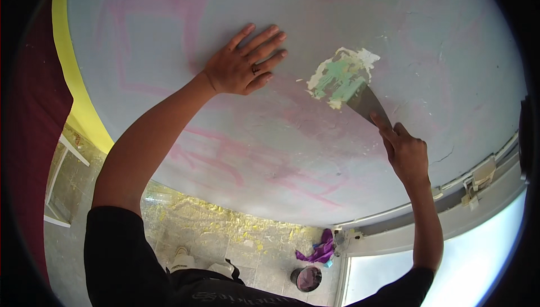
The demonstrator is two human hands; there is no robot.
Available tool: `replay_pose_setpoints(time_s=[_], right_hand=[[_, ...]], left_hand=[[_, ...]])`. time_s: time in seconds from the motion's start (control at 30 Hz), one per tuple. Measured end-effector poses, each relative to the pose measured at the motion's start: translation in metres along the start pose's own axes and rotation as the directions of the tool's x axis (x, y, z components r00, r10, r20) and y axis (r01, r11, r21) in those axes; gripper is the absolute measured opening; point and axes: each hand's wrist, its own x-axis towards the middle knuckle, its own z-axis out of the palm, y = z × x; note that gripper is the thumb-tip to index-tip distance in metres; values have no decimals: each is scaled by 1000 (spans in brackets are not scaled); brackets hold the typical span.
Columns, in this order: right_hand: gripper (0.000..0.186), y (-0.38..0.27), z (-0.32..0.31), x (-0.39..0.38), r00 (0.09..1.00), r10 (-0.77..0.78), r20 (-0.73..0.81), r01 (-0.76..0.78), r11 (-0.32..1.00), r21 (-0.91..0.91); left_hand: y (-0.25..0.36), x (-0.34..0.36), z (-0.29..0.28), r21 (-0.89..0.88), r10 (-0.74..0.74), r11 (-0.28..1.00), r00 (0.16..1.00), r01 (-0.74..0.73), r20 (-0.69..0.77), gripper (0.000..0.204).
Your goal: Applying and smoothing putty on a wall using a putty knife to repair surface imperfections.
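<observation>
One right hand (408,152) grips a scraper (368,105), centre-right, apparently stripping paint (336,76) (shallow angle needed next); left hand (239,68) lies flat.

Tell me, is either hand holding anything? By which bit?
The right hand grips a scraper by its handle end, one finger on the blade. The left hand holds nothing; it rests on the wall.

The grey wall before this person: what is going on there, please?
The right hand holds a scraper, its blade at the lower right edge of a green and cream patch on the wall. The left hand rests open on the wall, left of the patch. Below, a dark bucket stands on the floor near a purple cloth.
</observation>
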Motion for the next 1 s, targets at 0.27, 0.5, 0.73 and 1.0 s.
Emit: replay_pose_setpoints(time_s=[0.27, 0.5, 0.73, 1.0], right_hand=[[66, -11, 2, 17, 997, -60, -46, 58, 998, -35], [58, -19, 8, 35, 991, -73, -115, 75, 997, 14], [52, -22, 10, 30, 994, 8, -108, 8, 989, 149], [52, -33, 4, 15, 968, 225, -112, -148, 871, 469]], left_hand=[[9, 3, 4, -6, 6, 1000, 1000, -6, -22, 56], [0, 6, 4, 49, -3, 999, 1000, 3, -4, 57], [1, 7, 5, 38, 2, 999, 1000, -2, -6, 58], [190, 117, 20, -647, -241, 748, 969, 150, -53, 73]])
